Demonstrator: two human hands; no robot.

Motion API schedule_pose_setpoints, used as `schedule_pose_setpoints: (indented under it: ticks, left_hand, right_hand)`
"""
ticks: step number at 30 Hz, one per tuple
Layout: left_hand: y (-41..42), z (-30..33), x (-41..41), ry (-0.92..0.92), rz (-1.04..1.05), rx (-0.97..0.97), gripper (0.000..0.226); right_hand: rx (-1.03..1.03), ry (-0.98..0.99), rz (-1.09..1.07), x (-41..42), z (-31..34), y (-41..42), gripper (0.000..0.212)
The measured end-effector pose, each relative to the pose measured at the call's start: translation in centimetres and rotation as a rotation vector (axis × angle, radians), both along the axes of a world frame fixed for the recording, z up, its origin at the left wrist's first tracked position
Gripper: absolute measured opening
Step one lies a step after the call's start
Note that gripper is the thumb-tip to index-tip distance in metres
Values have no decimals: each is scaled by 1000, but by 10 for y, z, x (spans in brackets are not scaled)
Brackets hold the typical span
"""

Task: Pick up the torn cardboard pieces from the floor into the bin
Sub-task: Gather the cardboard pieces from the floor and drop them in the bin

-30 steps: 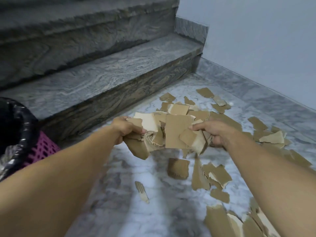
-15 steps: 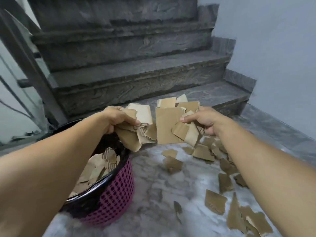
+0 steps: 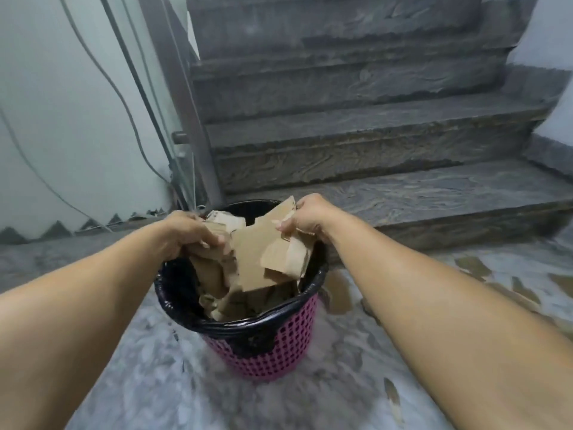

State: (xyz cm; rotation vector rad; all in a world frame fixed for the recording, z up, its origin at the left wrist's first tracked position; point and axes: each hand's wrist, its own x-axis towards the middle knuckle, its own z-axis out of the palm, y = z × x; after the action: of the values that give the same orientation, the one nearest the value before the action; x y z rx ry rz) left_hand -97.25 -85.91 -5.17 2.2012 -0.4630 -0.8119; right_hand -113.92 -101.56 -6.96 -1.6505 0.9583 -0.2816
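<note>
Since the earlier frame, both hands have carried the cardboard bundle leftward from above the floor to directly over the bin (image 3: 263, 352), which now sits centred in view.

The left hand (image 3: 189, 237) has its fingers curled round a wad of torn cardboard (image 3: 257, 259) at the bin's left rim. The right hand (image 3: 305, 218) pinches the upper right corner of the same bundle at the far right rim. The largest piece hangs with its long axis roughly vertical, lower edge pointing down into the bin, flat face toward the viewer. No writing or label can be read on any piece.

The bin is a pink perforated basket lined with a black bag (image 3: 173, 293) folded over its rim. It already contains a pile of brown cardboard scraps (image 3: 248, 305) below the held bundle.

More pieces (image 3: 339, 293) lie on the marble floor (image 3: 139, 367) just right of the bin. Grey stone stairs (image 3: 356, 144) rise behind it.
</note>
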Motion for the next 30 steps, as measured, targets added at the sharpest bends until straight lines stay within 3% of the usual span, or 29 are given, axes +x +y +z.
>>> schedule_pose_setpoints:
  ticks: [2,6,13,19,23,30]
  left_hand:
    - [6,-13,0,-51,-32,131,34]
    - [9,-28,-2,-150,-85,248,60]
    - [-42,-17,-44,-333,-220,57,44]
    - [-115,-6,-126,-281,-442,-177,22]
    - [-155,-27,-186,-174,-570,-192,19]
    - [-199,-124,-233,-163,-783,130,34]
  right_hand:
    - [-32,16,14,5,-7,5,44]
    - [-55,-13,-39,-6,-10,-6,19]
    - [-17,-40,-165,-73,-3,-45,14]
    - [12,95,-290,-165,-28,-74,17]
    - [29,196,-394,-231,-58,-84,13]
    - [124,383,-522,-327,-124,-79,17]
